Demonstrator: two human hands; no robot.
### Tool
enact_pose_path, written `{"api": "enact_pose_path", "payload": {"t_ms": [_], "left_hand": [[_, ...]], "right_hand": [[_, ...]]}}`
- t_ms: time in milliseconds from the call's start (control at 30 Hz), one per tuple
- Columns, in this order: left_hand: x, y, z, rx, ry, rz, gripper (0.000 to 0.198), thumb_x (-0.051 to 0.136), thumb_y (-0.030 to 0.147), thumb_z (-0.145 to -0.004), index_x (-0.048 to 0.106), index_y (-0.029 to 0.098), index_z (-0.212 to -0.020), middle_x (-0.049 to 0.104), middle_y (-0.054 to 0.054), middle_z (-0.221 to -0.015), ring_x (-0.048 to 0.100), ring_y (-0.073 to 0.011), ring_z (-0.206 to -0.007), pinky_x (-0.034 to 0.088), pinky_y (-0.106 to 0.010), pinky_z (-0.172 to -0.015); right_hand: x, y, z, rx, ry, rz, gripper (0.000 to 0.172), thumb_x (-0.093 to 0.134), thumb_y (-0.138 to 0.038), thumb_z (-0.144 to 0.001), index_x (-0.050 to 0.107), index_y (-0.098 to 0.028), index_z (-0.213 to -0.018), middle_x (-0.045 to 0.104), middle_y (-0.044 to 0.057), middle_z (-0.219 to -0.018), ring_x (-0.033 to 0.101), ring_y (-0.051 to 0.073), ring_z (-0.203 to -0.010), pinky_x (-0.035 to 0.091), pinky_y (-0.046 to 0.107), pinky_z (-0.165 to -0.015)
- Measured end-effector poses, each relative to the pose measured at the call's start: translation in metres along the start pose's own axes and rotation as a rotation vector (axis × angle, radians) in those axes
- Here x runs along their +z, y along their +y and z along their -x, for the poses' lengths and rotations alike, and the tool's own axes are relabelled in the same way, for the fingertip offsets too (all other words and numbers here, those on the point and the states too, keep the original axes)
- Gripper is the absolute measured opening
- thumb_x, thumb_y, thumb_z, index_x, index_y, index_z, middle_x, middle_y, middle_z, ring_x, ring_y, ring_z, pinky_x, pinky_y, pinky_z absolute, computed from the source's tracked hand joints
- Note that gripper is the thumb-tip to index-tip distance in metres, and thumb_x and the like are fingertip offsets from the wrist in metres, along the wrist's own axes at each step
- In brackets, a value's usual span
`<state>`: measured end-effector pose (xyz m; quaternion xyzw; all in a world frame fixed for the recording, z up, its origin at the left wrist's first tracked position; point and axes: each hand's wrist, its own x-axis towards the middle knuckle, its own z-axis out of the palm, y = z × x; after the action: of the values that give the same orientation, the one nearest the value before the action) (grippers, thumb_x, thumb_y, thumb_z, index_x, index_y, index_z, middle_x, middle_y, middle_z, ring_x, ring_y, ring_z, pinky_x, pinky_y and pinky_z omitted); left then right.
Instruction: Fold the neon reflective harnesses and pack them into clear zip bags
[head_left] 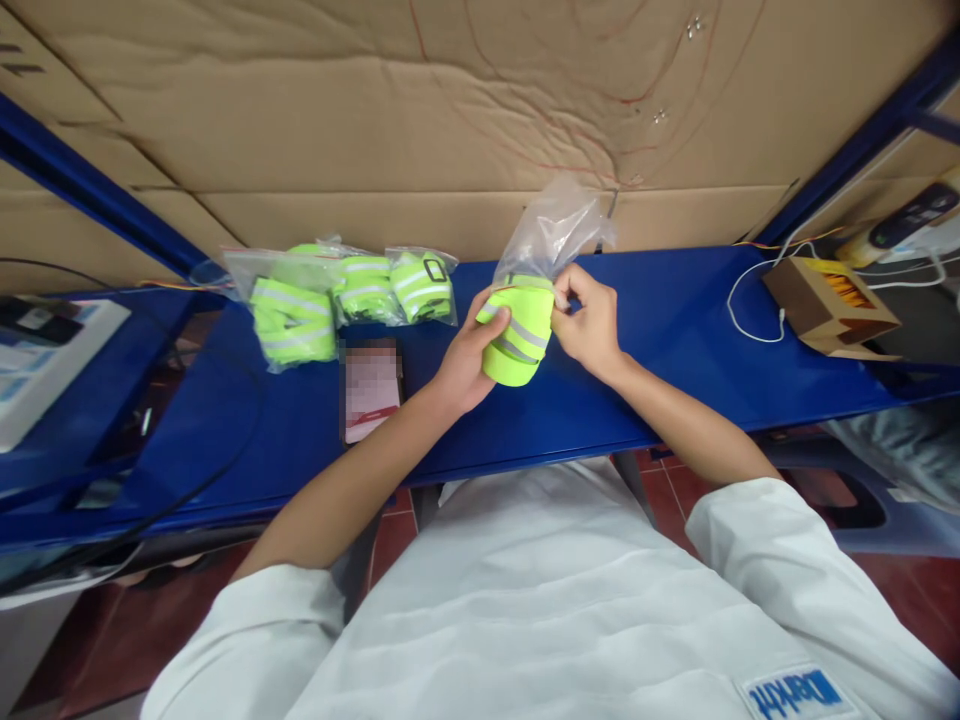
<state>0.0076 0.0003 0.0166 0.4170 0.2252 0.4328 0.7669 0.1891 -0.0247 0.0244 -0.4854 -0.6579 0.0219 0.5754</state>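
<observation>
My left hand point(466, 360) is wrapped round a rolled neon-yellow reflective band point(517, 335) with grey stripes, held above the blue shelf point(660, 330). Its upper end sits in the mouth of a clear plastic bag point(551, 232) that stands up above it. My right hand point(589, 320) pinches the edge of that bag beside the band. Both hands are closed.
Three bagged neon-yellow bands point(352, 295) lie on the shelf at left. A small card point(369, 388) lies near them. A brown cardboard box point(829, 305) and a white cable point(750, 300) sit at right. Cardboard sheets line the back. A black cable point(187, 490) runs at left.
</observation>
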Motion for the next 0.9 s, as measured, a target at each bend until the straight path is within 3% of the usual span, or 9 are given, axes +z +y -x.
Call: {"api": "enact_pose_path", "payload": {"t_ms": [100, 200, 333, 467, 667, 800, 900], "left_hand": [[0.002, -0.001, 0.0, 0.006, 0.037, 0.024, 0.054, 0.089, 0.042, -0.08, 0.061, 0.028, -0.124, 0.073, -0.002, -0.128, 0.074, -0.0276, -0.115, 0.068, -0.041, -0.092], [-0.002, 0.002, -0.003, 0.021, 0.107, 0.0, 0.05, 0.089, 0.04, -0.078, 0.061, 0.028, -0.118, 0.075, -0.001, -0.119, 0.075, -0.0277, -0.11, 0.07, -0.04, -0.086], [-0.012, 0.007, -0.008, 0.021, 0.195, -0.036, 0.044, 0.089, 0.042, -0.078, 0.057, 0.028, -0.104, 0.075, 0.001, -0.099, 0.076, -0.0266, -0.1, 0.069, -0.038, -0.077], [-0.018, 0.009, -0.011, 0.056, 0.185, -0.042, 0.044, 0.088, 0.043, -0.079, 0.056, 0.027, -0.104, 0.074, 0.001, -0.098, 0.076, -0.0242, -0.091, 0.067, -0.036, -0.073], [-0.019, 0.004, -0.013, 0.102, 0.218, 0.039, 0.038, 0.085, 0.039, -0.083, 0.063, 0.025, -0.111, 0.076, -0.001, -0.105, 0.075, -0.0215, -0.101, 0.065, -0.033, -0.089], [-0.019, 0.006, -0.012, 0.052, 0.206, 0.076, 0.031, 0.08, 0.033, -0.088, 0.065, 0.024, -0.114, 0.076, -0.003, -0.109, 0.075, -0.022, -0.106, 0.065, -0.036, -0.095], [-0.02, 0.01, -0.013, 0.042, 0.274, 0.047, 0.022, 0.076, 0.028, -0.091, 0.063, 0.024, -0.109, 0.076, -0.001, -0.102, 0.076, -0.0197, -0.094, 0.067, -0.035, -0.088]], "right_hand": [[0.01, 0.007, 0.004, 0.012, 0.002, -0.048, 0.031, 0.061, -0.032, -0.093, 0.038, -0.022, -0.074, 0.045, -0.003, -0.067, 0.042, 0.011, -0.063, 0.038, 0.027, -0.061], [0.014, 0.011, 0.005, -0.026, -0.054, -0.129, 0.024, 0.059, -0.029, -0.095, 0.042, -0.022, -0.08, 0.052, 0.0, -0.079, 0.051, 0.013, -0.073, 0.043, 0.028, -0.066], [0.012, 0.012, 0.001, -0.114, -0.169, -0.197, 0.018, 0.06, -0.032, -0.101, 0.05, -0.023, -0.089, 0.056, 0.004, -0.096, 0.057, 0.017, -0.092, 0.05, 0.031, -0.078], [0.01, 0.011, -0.002, -0.087, -0.324, -0.3, 0.023, 0.067, -0.043, -0.101, 0.054, -0.024, -0.1, 0.056, 0.005, -0.11, 0.059, 0.018, -0.105, 0.056, 0.033, -0.09], [0.025, 0.0, 0.004, -0.126, -0.178, -0.129, 0.041, 0.066, -0.058, -0.101, 0.05, -0.022, -0.09, 0.054, 0.003, -0.094, 0.056, 0.017, -0.09, 0.054, 0.032, -0.08], [0.028, -0.005, 0.008, -0.226, -0.085, 0.012, 0.036, 0.06, -0.053, -0.106, 0.055, -0.021, -0.091, 0.061, 0.005, -0.096, 0.061, 0.018, -0.092, 0.052, 0.035, -0.085], [0.024, -0.005, 0.008, -0.251, -0.095, 0.193, 0.026, 0.055, -0.046, -0.11, 0.061, -0.021, -0.109, 0.069, 0.007, -0.105, 0.067, 0.021, -0.099, 0.052, 0.037, -0.09]]}}
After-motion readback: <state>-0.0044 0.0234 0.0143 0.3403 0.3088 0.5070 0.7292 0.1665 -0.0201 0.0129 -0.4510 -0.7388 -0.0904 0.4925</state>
